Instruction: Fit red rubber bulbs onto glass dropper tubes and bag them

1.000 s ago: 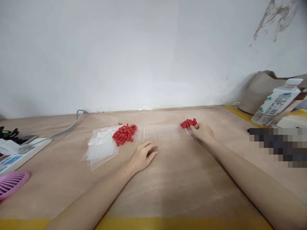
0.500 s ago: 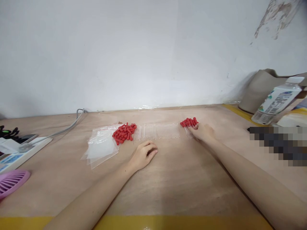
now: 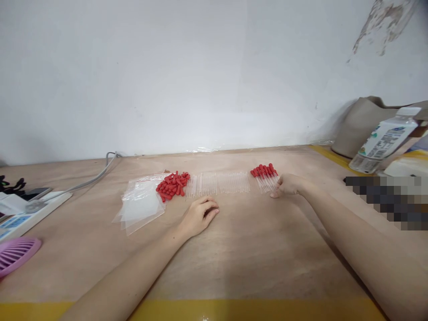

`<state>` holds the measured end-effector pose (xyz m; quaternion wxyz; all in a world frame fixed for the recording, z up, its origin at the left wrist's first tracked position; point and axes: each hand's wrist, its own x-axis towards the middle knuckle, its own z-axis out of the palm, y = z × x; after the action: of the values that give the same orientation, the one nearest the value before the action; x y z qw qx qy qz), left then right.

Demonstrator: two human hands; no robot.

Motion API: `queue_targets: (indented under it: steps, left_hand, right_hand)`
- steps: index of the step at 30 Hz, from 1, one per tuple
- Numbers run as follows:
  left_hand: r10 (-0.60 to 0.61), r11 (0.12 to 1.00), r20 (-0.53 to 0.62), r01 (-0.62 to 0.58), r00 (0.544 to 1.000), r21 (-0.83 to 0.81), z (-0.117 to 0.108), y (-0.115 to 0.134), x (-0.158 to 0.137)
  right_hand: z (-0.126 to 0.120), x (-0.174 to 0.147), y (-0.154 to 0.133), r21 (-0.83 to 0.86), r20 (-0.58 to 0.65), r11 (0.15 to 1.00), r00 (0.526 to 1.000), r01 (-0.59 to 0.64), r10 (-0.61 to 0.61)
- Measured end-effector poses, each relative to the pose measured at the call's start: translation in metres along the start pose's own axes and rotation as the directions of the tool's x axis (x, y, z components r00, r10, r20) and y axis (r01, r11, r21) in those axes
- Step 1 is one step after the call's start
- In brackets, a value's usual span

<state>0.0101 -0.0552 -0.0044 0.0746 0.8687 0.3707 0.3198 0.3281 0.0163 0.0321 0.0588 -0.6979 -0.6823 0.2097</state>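
Note:
Several glass droppers with red rubber bulbs (image 3: 266, 180) lie side by side on the table, bulbs toward the wall. My right hand (image 3: 288, 185) is at their right side, thumb and fingers apart around the lower tube ends. It seems to touch the outermost tubes, but I see nothing gripped. My left hand (image 3: 200, 216) rests on the table with loosely curled fingers, a gap between thumb and forefinger, and nothing in it. Just beyond it is a row of bare clear glass tubes (image 3: 217, 183). A heap of loose red rubber bulbs (image 3: 172, 185) lies left of that row.
Clear plastic bags (image 3: 142, 205) lie partly under the bulb heap. On the left are a power strip (image 3: 50, 203) with a grey cable and a pink slatted object (image 3: 20, 254). A bottle (image 3: 384, 140) and a beige container (image 3: 354, 127) stand at right against the wall.
My right hand has drawn back slightly right and down from the bulbs, and its thumb and fingers have spread. More of the droppers' tubes now show. My left hand has stayed put.

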Motion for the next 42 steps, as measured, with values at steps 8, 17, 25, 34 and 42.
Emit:
queue_targets:
  steps: [8, 17, 25, 34, 42]
  left_hand:
    - [-0.009, 1.0, 0.004, 0.009, 1.0, -0.004, 0.001, 0.0, 0.0]
    - [-0.021, 1.0, 0.018, 0.021, 1.0, 0.0, 0.0, 0.001, 0.0]
    - [-0.014, 1.0, 0.018, 0.014, 1.0, -0.01, -0.001, 0.001, 0.0]
    - [-0.054, 0.924, -0.157, 0.109, 0.986, 0.367, -0.016, -0.004, -0.001]
    - [-0.133, 0.715, -0.146, 0.197, 0.98, 0.67, -0.061, -0.049, -0.009]
  right_hand:
    - [0.013, 0.008, 0.0, 0.115, -0.041, 0.993, 0.999, -0.007, 0.011]
    - [0.025, -0.003, -0.045, 0.056, -0.309, 0.998, 0.951, 0.014, 0.004]
    - [0.034, 0.032, -0.072, -0.03, -0.332, 0.992, 0.937, -0.125, 0.108]
    - [0.036, 0.028, -0.086, -0.091, -0.304, 0.987, 0.948, -0.131, 0.097]
    - [0.049, -0.026, -0.064, -0.073, -0.392, 0.957, 0.874, 0.282, -0.288]
